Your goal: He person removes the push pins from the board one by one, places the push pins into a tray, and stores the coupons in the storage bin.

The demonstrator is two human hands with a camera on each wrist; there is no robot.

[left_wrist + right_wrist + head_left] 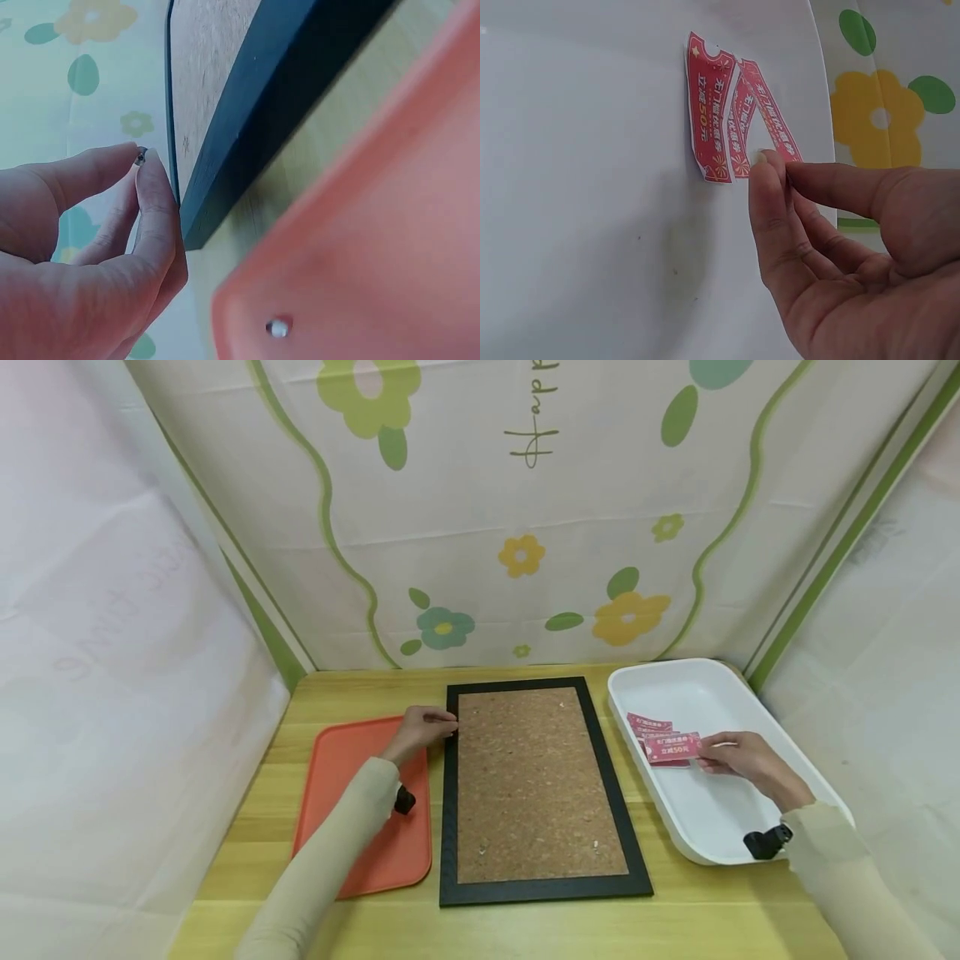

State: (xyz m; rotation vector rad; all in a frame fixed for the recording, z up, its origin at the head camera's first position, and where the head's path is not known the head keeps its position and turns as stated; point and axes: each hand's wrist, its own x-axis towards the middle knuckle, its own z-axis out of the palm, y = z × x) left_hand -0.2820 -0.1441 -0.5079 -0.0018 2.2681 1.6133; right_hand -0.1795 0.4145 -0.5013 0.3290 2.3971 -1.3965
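Observation:
My left hand [423, 731] is at the left frame edge of a black-framed cork board [532, 785]. Its thumb and index finger pinch a small silvery pin [140, 157]. A similar small shiny piece [278, 328] lies in the orange tray [318, 802] under that forearm. Over the white tub [720, 685], my right hand [742, 760] pinches a red coupon [671, 747] by its right end. Other red coupons [649, 723] lie behind it in the tub, fanned and partly overlapped. In the right wrist view, the fingertips cover the pinched end.
Small shiny bits, one a pin-like piece [596, 843], show near the cork's corners. The wooden table [375, 935] carries the tray at left, the board in the middle and the tub at right. Flower-printed cloth [517, 485] walls off the back and sides.

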